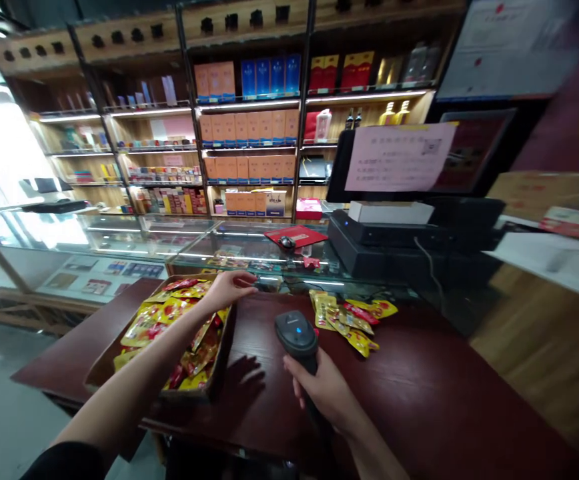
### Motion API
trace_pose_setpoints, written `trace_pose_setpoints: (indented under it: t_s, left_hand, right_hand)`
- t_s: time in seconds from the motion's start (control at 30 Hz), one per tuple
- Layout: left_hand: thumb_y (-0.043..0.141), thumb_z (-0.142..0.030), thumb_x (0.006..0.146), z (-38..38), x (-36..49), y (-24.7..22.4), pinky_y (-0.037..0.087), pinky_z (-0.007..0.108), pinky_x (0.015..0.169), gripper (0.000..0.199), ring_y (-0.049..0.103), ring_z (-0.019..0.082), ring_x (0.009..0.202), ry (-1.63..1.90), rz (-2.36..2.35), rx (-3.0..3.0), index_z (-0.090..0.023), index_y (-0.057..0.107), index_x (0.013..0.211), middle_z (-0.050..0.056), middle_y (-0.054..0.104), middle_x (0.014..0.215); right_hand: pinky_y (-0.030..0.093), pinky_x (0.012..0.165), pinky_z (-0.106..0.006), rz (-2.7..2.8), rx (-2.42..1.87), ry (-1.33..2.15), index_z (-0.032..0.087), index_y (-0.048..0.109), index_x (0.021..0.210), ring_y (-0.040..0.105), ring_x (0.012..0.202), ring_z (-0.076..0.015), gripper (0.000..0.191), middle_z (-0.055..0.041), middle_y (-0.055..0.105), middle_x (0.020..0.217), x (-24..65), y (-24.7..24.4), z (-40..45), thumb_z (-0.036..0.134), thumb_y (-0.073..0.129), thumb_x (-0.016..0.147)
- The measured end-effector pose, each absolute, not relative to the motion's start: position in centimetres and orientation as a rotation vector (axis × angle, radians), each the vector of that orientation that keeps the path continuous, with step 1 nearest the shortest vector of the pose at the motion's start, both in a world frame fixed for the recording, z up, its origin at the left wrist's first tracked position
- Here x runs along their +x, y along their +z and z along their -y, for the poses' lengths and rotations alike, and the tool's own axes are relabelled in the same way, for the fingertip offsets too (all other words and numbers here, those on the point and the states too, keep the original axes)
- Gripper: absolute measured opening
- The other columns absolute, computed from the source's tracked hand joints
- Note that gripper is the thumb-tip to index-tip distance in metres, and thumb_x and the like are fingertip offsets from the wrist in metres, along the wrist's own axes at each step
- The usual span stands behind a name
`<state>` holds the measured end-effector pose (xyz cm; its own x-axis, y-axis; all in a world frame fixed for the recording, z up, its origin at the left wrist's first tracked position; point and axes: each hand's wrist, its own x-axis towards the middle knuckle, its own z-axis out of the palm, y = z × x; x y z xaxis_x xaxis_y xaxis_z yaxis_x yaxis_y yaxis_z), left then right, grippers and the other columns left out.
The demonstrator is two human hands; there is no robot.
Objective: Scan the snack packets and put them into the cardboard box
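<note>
The left hand has its fingers spread and slightly bent, holding nothing visible, above the far right corner of an open box of packets; the right fingers wrap the handle of a dark scanner, its head beyond their tips; loose packets lie on the table ahead and to the right of those fingers.

The left wrist or forearm could catch the heaped packets and spill some, since it reaches low across them; the scanner could nudge the loose pile if it swings right, being so near; slick, overlapping wrappers could slide or hide one another.

The forearm covers part of the heap; the right palm hides some of the handle, whose lower end fades into darkness; wrapper print is too blurred to read.
</note>
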<state>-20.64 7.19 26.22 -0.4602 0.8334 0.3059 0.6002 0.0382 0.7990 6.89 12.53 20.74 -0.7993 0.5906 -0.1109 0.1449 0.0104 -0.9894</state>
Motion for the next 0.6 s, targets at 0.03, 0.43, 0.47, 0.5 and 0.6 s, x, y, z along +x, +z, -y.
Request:
trace_pose_setpoints:
  t_s: [0.03, 0.43, 0.47, 0.5, 0.6]
  left_hand:
    - [0.078, -0.042, 0.068, -8.5, -19.7, 25.5, 0.056, 0.031, 0.076, 0.038, 0.073, 0.024, 0.085, 1.352, -2.034, 1.503, -0.017, 0.074, 0.096, 0.008, 0.077, 0.090]
    - [0.071, -0.040, 0.074, -18.1, -10.4, 18.7, 0.052, 0.027, 0.072, 0.033, 0.070, 0.021, 0.080, 0.945, -1.867, 1.716, -0.018, 0.074, 0.097, 0.007, 0.076, 0.090]
    - [0.070, -0.041, 0.074, -18.1, -10.4, 18.1, 0.051, 0.028, 0.072, 0.035, 0.070, 0.021, 0.081, 0.884, -1.932, 1.722, -0.017, 0.073, 0.101, 0.008, 0.075, 0.092]
    - [0.070, -0.043, 0.075, -18.0, -10.5, 17.4, 0.050, 0.028, 0.072, 0.040, 0.069, 0.022, 0.083, 0.822, -2.000, 1.721, -0.017, 0.072, 0.105, 0.009, 0.075, 0.095]
    - [0.069, -0.050, 0.073, -17.4, -11.6, 15.4, 0.049, 0.030, 0.075, 0.056, 0.068, 0.026, 0.091, 0.645, -2.167, 1.674, -0.014, 0.065, 0.116, 0.013, 0.072, 0.103]
  right_hand:
    - [0.037, 0.038, -0.020, 1.929, -0.777, 1.841, 0.017, 0.049, 0.095, 0.046, 0.036, -0.0085, 0.042, 0.0081, 0.054, 0.047, 7.6, 20.7, -12.9, 0.054, 0.063, 0.080]
    - [0.039, 0.037, -0.020, 1.689, -1.019, 1.667, 0.019, 0.049, 0.089, 0.046, 0.037, -0.0089, 0.042, 0.0078, 0.053, 0.049, 14.9, 18.9, -15.8, 0.058, 0.064, 0.080]
    - [0.039, 0.038, -0.020, 1.681, -1.030, 1.658, 0.019, 0.049, 0.089, 0.047, 0.037, -0.0087, 0.043, 0.0077, 0.053, 0.049, 15.1, 18.6, -15.9, 0.058, 0.064, 0.080]
    - [0.039, 0.038, -0.020, 1.676, -1.043, 1.654, 0.019, 0.049, 0.088, 0.047, 0.038, -0.0086, 0.043, 0.0077, 0.053, 0.049, 15.2, 18.3, -15.9, 0.058, 0.064, 0.080]
    - [0.038, 0.037, -0.019, 1.678, -1.084, 1.654, 0.019, 0.048, 0.090, 0.046, 0.037, -0.0084, 0.043, 0.0082, 0.053, 0.048, 15.2, 17.5, -15.9, 0.058, 0.063, 0.080]
